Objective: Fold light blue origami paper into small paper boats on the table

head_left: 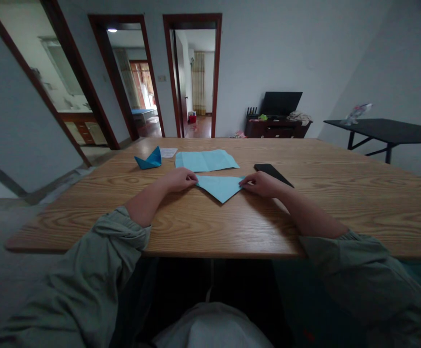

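A light blue folded paper [220, 186] lies on the wooden table with its pointed corner toward me and its long edge away. My left hand [180, 180] pinches its left corner between thumb and fingers. At the opposite corner, my right hand [259, 184] grips the paper the same way. Just beyond it rests a larger light blue sheet [206, 160] with crease lines, lying flat. To the left of that sheet stands a darker blue paper boat [150, 159].
A small white printed slip [168, 152] lies behind the boat. Near my right hand is a black phone-like slab [273, 173]. The table's front edge [225, 254] runs close to my body. Farther off stand a black table [387, 129] and a screen on a cabinet [278, 128].
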Demonstrator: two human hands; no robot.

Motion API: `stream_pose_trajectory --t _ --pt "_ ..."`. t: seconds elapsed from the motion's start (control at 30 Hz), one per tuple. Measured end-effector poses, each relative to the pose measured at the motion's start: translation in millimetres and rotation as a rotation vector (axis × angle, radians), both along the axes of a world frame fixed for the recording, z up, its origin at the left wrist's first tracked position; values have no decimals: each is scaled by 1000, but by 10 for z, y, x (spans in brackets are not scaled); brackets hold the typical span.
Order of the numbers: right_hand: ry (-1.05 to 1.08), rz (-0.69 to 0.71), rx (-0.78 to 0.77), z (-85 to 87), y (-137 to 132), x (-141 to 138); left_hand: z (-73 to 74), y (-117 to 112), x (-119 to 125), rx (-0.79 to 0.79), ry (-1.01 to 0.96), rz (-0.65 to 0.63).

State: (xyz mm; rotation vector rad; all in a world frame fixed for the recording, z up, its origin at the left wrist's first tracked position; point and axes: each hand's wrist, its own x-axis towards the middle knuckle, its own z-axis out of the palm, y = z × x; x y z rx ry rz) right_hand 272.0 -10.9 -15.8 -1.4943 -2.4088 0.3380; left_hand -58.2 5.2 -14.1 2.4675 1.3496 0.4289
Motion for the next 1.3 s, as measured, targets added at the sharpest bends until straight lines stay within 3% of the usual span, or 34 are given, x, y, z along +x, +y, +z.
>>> stream_pose_trajectory --t 0.3,0.67,0.87,1.03,1.17,1.3 --pt "16 44 64 -49 35 -56 -71 49 80 87 31 24" --pt "4 83 97 -77 61 -71 -77 -44 192 223 154 4" --pt "-4 49 138 -89 38 -87 -25 -170 278 415 292 75" --pt "-173 12 368 -36 -90 -204 26 -162 270 312 319 122" --pt "-308 -80 336 11 -184 -324 87 -120 256 261 324 184" --pt "-342 -124 308 33 -214 -362 147 -266 382 293 353 212"
